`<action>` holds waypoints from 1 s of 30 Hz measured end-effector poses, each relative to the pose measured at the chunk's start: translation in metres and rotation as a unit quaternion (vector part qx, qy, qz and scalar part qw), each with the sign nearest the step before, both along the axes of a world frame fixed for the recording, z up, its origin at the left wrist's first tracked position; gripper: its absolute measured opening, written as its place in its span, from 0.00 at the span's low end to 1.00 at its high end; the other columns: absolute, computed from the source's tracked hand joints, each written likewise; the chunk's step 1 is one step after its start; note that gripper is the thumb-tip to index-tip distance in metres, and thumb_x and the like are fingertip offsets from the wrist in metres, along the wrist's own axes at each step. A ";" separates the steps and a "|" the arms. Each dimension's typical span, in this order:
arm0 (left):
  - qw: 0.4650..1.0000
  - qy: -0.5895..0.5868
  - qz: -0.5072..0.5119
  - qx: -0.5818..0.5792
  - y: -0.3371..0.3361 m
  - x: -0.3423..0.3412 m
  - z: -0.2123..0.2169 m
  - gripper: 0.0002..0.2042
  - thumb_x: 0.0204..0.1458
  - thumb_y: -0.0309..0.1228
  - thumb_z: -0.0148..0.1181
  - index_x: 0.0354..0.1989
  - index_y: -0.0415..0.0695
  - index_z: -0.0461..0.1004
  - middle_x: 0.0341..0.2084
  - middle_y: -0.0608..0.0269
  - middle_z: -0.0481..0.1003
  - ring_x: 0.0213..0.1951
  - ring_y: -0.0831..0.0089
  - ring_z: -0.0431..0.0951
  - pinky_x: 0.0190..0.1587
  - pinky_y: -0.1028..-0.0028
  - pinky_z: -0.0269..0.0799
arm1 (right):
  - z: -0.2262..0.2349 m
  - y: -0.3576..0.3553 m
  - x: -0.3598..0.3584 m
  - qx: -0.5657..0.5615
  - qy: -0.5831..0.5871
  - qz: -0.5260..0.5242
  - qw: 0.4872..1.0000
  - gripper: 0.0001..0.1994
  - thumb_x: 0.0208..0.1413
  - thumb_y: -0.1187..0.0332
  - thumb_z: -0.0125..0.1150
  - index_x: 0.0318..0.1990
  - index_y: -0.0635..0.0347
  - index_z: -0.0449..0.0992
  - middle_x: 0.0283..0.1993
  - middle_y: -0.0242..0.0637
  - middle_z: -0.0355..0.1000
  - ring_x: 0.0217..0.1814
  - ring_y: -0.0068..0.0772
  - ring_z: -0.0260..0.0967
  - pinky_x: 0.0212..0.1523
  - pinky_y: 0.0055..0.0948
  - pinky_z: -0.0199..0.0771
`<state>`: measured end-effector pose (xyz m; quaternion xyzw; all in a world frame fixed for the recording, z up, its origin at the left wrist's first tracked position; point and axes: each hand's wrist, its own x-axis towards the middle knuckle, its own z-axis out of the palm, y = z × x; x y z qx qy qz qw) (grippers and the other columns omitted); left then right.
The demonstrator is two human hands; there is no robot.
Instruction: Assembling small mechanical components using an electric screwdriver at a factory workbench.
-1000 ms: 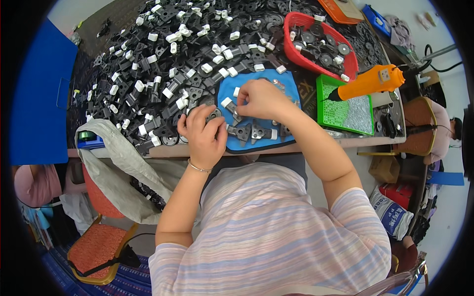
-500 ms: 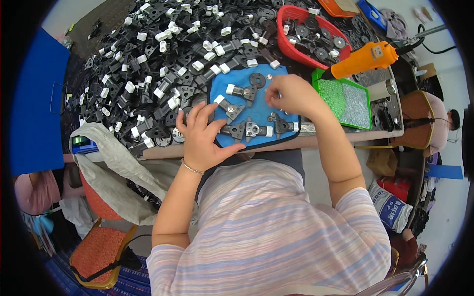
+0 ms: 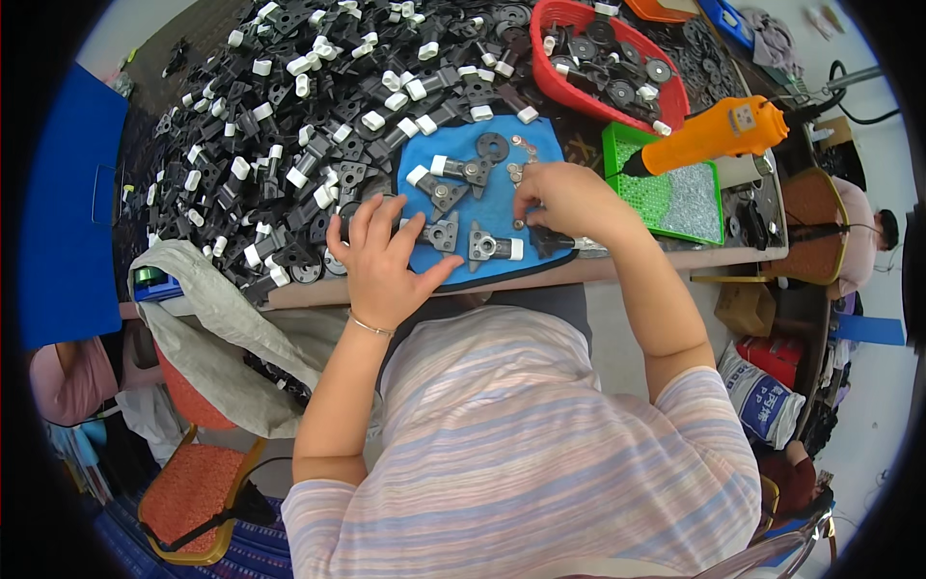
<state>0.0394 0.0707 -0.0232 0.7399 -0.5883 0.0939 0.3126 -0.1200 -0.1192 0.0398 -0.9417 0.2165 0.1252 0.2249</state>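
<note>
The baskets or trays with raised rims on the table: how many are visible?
2. The red basket stands at the far right; the green tray is nearer, beside the right hand. Others may be hidden.

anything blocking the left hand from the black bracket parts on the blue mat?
Nothing visible. The left hand lies at the blue mat edge, fingers spread, beside the nearest black bracket, with no object between them.

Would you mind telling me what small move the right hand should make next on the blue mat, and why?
Probably seat the small piece on the nearest black bracket. The right hand pinches something small, too tiny to identify, above the blue mat, where several brackets lie with round centres up. The left hand rests flat at the mat's left edge, free to steady it.
</note>
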 end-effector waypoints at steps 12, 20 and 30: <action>1.000 -0.001 -0.008 0.009 0.000 0.002 0.001 0.27 0.32 0.56 0.64 0.34 0.46 0.77 0.44 0.64 0.71 0.53 0.63 0.63 0.58 0.53 0.39 | -0.004 0.012 0.000 -0.049 -0.081 0.015 0.995 0.06 0.41 0.68 0.63 0.29 0.56 0.78 0.32 0.35 0.70 0.36 0.40 0.70 0.34 0.35 0.69; 1.000 0.007 -0.028 0.012 0.001 0.003 0.001 0.28 0.32 0.57 0.64 0.35 0.45 0.76 0.44 0.63 0.70 0.53 0.63 0.63 0.58 0.53 0.38 | -0.013 0.040 0.044 0.133 -0.194 0.034 0.971 0.06 0.42 0.65 0.61 0.26 0.57 0.78 0.31 0.39 0.70 0.36 0.42 0.70 0.36 0.36 0.69; 0.999 0.015 -0.031 0.002 0.001 0.002 0.000 0.28 0.32 0.56 0.64 0.35 0.46 0.76 0.43 0.64 0.70 0.53 0.63 0.63 0.59 0.53 0.37 | -0.017 0.045 0.052 0.106 -0.223 -0.019 0.969 0.06 0.39 0.71 0.64 0.29 0.58 0.78 0.30 0.39 0.70 0.35 0.39 0.69 0.35 0.33 0.68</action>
